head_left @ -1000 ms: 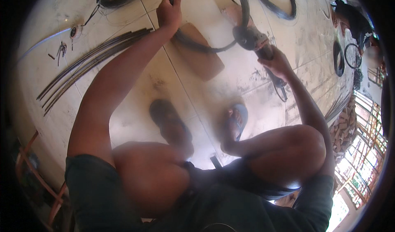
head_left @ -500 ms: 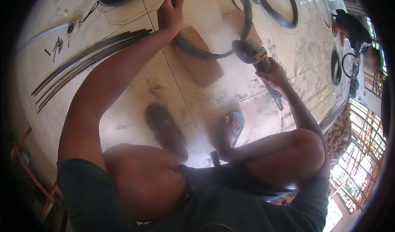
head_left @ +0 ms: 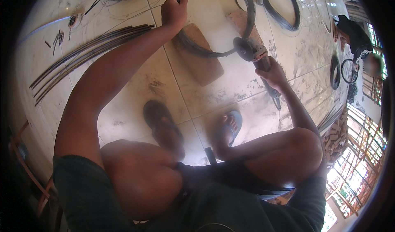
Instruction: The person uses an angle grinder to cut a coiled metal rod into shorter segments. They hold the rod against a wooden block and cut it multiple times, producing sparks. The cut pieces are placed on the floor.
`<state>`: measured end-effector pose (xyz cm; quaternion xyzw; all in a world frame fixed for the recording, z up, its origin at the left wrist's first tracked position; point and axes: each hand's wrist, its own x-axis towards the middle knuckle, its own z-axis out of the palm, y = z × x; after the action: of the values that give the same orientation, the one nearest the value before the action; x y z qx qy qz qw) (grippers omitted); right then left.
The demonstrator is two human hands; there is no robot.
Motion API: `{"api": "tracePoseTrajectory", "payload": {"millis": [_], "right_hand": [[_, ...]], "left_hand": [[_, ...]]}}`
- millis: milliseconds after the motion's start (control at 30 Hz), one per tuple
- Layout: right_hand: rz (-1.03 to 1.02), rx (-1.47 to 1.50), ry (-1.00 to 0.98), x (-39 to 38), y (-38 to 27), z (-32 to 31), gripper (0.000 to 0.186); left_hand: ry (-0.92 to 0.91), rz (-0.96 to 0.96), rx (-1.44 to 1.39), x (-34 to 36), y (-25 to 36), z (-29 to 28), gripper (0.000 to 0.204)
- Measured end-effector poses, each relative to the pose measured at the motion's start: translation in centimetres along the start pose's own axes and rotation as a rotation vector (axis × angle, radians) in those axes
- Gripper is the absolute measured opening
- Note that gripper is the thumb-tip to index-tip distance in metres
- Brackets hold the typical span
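My left hand (head_left: 174, 11) is closed around the left side of a large coil of dark wire (head_left: 249, 10), which I hold partly tilted up from the floor. In my right hand (head_left: 275, 73) is an angle grinder (head_left: 259, 53), gripped by its dark body. Its disc (head_left: 243, 49) touches or sits very close to the coil's lower right part; I cannot tell which. Beneath the coil lie a brown brick-like block (head_left: 202, 69) and a second reddish block (head_left: 242, 22), partly covered by the coil and the grinder.
Several dark rods (head_left: 88, 55) lie at the left, near a tape measure (head_left: 74, 21) and a small bunch of keys or metal bits (head_left: 59, 39). More wire coils (head_left: 281, 8) rest at the far side. Another person (head_left: 357, 34) works at the right, by barred windows (head_left: 358, 150).
My left hand and the coil have shifted slightly right and up in the picture. The grinder stays at the coil's lower right, its disc turned a little.
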<state>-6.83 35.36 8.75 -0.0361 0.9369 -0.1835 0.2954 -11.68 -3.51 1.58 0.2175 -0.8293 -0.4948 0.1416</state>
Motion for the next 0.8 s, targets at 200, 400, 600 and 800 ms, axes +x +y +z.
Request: {"api": "tracePoseTrajectory", "payload": {"millis": [200, 400, 600, 800], "right_hand": [[-0.032, -0.003, 0.040, 0.3, 1.3, 0.6, 0.074], [-0.002, -0.029, 0.007, 0.5, 0.8, 0.5, 0.073], [-0.037, -0.037, 0.046, 0.4, 0.7, 0.9, 0.073], [-0.054, 0.015, 0.073, 0.7, 1.4, 1.4, 0.070]], "left_hand": [[0.006, -0.002, 0.008, 0.0, 0.2, 0.1, 0.059], [0.004, 0.003, 0.012, 0.1, -0.2, 0.2, 0.059], [0.006, 0.019, 0.030, 0.1, -0.3, 0.2, 0.059], [0.067, 0.046, 0.033, 0.6, -0.9, 1.0, 0.044]]}}
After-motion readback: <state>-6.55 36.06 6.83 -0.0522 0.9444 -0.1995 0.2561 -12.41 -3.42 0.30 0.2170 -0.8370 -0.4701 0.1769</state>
